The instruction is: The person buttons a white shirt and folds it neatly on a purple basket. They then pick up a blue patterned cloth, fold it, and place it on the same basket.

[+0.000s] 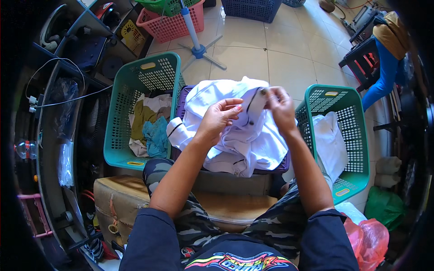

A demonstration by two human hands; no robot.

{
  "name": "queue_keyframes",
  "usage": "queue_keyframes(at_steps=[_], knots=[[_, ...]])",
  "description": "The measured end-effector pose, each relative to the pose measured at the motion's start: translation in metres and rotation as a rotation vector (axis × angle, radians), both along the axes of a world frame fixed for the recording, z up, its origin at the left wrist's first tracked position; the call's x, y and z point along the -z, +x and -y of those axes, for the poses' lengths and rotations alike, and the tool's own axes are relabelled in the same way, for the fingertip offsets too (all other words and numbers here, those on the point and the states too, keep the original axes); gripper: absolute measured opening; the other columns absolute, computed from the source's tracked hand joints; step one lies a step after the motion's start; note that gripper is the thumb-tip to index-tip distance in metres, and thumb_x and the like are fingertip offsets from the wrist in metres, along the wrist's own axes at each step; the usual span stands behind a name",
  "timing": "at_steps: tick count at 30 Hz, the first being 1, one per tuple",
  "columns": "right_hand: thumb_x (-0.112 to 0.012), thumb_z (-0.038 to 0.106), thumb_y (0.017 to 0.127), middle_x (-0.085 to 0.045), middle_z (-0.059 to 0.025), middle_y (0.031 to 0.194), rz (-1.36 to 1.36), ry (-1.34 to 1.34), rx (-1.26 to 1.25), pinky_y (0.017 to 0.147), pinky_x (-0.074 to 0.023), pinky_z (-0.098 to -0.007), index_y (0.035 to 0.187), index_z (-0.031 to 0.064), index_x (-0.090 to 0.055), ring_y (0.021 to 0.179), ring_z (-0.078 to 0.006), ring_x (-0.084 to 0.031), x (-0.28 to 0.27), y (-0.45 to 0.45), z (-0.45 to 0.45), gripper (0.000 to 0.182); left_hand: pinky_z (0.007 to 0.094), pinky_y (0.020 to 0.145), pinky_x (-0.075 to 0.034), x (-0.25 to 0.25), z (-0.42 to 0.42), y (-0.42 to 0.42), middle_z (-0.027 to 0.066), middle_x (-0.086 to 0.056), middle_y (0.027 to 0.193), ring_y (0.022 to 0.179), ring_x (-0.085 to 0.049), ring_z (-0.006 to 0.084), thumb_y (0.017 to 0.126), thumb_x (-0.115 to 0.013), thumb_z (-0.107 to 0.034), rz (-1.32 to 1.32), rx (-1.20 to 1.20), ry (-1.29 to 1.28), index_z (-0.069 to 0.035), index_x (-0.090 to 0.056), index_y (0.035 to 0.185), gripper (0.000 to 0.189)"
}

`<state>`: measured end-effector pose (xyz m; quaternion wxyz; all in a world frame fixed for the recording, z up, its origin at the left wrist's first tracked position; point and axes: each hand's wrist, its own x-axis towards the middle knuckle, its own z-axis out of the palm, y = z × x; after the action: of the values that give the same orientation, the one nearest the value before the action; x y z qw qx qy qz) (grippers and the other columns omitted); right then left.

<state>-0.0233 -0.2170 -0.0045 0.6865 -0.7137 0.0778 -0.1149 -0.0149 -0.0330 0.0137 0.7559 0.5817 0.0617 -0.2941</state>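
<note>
In front of me a white garment with black trim lies bunched over a purple plastic crate. My right hand pinches a black-edged part of the garment near its far right side and holds it up. A dark round button or snap shows on the raised part. To the left, my left hand hovers just over the cloth, thumb and fingers curled but apart, with nothing visible between them. A cuff with a black stripe hangs toward the crate's left edge.
A green basket with mixed cloths stands left; another green basket with white fabric stands right. Beyond are a stand with a blue-grey pole and a pink basket. A person's blue-clad leg is at far right.
</note>
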Motion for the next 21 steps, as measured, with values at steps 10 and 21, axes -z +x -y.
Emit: queue_keyframes(at_steps=[10,21], knots=[[-0.047,0.013,0.09,-0.054,-0.0052,0.09,0.302,0.06,0.818,0.077,-0.0419,-0.0247,0.098,-0.0004,-0.052,0.081,-0.0123,-0.051,-0.035,0.005,0.137,0.016,0.0452,0.088,-0.04,0.013,-0.042,0.0,0.0212,-0.046,0.117,0.107,-0.044,0.0402,0.063,-0.075,-0.025,0.792,0.354,1.403,-0.007,-0.045,0.119,0.067],[-0.061,0.007,0.076,-0.048,-0.0174,0.114,-0.07,-0.304,0.471,0.093,-0.0361,-0.0317,0.118,-0.0025,-0.042,0.109,-0.0237,-0.046,-0.02,-0.001,0.126,0.047,0.0434,0.097,-0.034,0.048,-0.056,0.002,0.04,-0.029,0.126,0.118,-0.035,0.0466,0.052,-0.08,-0.021,0.416,0.524,1.359,-0.02,-0.013,0.14,0.111]])
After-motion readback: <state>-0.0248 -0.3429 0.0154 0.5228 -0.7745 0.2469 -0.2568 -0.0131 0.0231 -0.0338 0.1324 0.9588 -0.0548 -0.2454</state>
